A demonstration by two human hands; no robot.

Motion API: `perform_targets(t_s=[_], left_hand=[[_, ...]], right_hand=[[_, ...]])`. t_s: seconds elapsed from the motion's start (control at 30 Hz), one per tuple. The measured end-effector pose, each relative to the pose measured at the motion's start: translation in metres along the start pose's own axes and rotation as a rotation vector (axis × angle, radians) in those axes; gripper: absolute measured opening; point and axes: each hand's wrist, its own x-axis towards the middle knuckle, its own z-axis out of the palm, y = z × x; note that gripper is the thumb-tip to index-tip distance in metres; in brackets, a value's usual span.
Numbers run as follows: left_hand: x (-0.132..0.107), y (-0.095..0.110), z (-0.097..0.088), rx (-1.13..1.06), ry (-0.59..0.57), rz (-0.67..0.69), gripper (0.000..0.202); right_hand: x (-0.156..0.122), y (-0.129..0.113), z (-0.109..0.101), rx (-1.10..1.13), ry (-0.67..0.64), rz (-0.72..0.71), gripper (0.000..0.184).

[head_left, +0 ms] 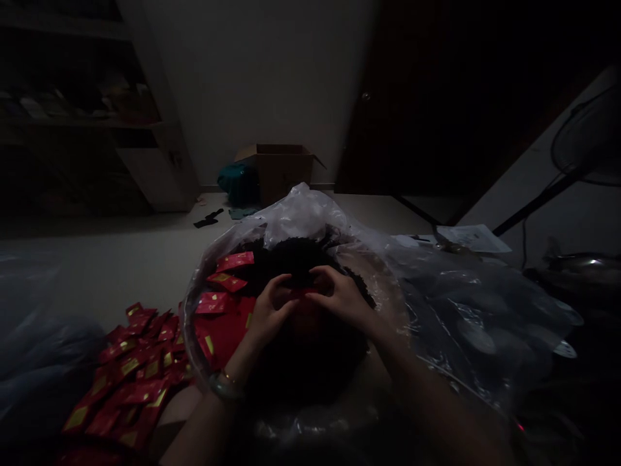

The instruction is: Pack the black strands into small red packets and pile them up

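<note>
Both my hands are over a round, plastic-lined tub (187,323) holding a mass of dark, loose, leaf-like material (291,252). Between them is a dim red packet (305,314), its lower part lost in shadow. My left hand (274,304) curls its thumb and fingers at the packet's left top corner. My right hand (342,294) does the same at the right corner. On the tub's left side lie several red packets (213,302) with shiny surfaces, some over the dark material.
A heap of red packets with gold patches (145,362) lies left of the tub. Clear plastic bags (466,304) spread to the right. Farther back stand an open cardboard box (286,171) and a teal bag (237,183). A fan (587,136) is at the right edge.
</note>
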Motion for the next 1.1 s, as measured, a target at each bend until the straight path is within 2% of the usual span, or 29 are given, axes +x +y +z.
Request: perform_targets(t_s=[0.07,0.17,0.3,0.4,0.47,0.67,0.77,0.83,0.93,1.1], left_hand=[[0.001,0.000,0.001,-0.059,0.043,-0.089,0.049],[0.003,0.002,0.001,-0.155,0.090,-0.179,0.048],[0.004,0.004,0.000,-0.177,0.053,-0.267,0.040],[0.003,0.004,0.000,-0.161,-0.022,-0.346,0.027],[0.003,0.004,-0.001,-0.184,-0.033,-0.377,0.026],[0.001,0.005,0.000,-0.235,-0.056,-0.385,0.028],[0.000,0.008,0.004,-0.218,-0.098,-0.354,0.031],[-0.001,0.009,0.007,-0.222,-0.171,-0.342,0.036],[-0.004,0.007,0.012,-0.218,-0.262,-0.411,0.038],[-0.005,0.006,0.013,-0.218,-0.215,-0.516,0.032]], right_hand=[[0.002,0.004,0.004,0.051,-0.004,0.075,0.041],[0.003,0.005,0.007,0.114,-0.052,0.179,0.028],[0.002,0.001,0.008,0.201,-0.086,0.244,0.011],[0.001,-0.002,0.009,0.217,-0.056,0.230,0.009],[0.001,-0.003,0.009,0.216,-0.054,0.221,0.010],[0.001,-0.001,0.008,0.210,-0.181,0.184,0.013],[-0.001,0.000,0.009,0.169,-0.136,0.132,0.012],[-0.003,0.000,0.012,0.152,-0.085,0.093,0.012],[-0.005,0.003,0.021,0.121,-0.027,0.043,0.012],[-0.006,0.008,0.028,0.107,-0.001,-0.028,0.011]])
